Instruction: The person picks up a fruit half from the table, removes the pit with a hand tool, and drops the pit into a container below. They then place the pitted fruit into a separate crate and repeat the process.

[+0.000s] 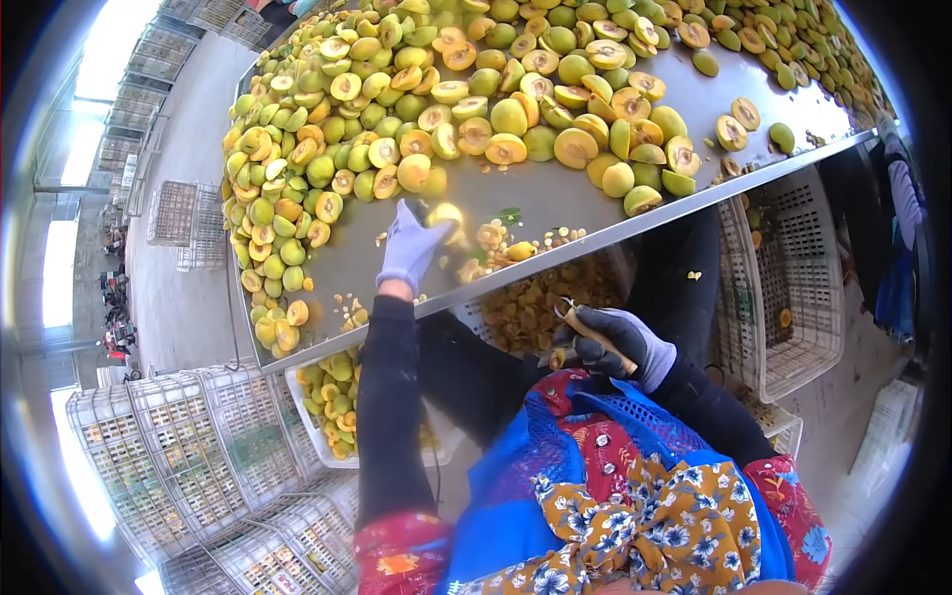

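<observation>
My left hand [412, 245], in a pale lavender glove with dark fingertips, is over the near part of the metal table [476, 193]. Its fingers are closed at a yellow fruit half [445, 217], slightly blurred. My right hand [635, 347], in a grey and lavender glove, grips a pitting tool [602, 340] with a wooden handle and a curved metal tip, below the table edge. Beyond the left hand spreads a heap of halved yellow-green fruit [506, 149], many with the cut side up. Pale seeds [555, 238] and a small green leaf [510, 214] lie near the table's edge.
Under the table edge, brownish scraps [540, 307] fill a container between my legs. A white tub with fruit [332, 397] stands to its left. Plastic crates [198, 446] are stacked at lower left, and another crate [793, 297] stands at right. Another person's sleeve [903, 198] shows at far right.
</observation>
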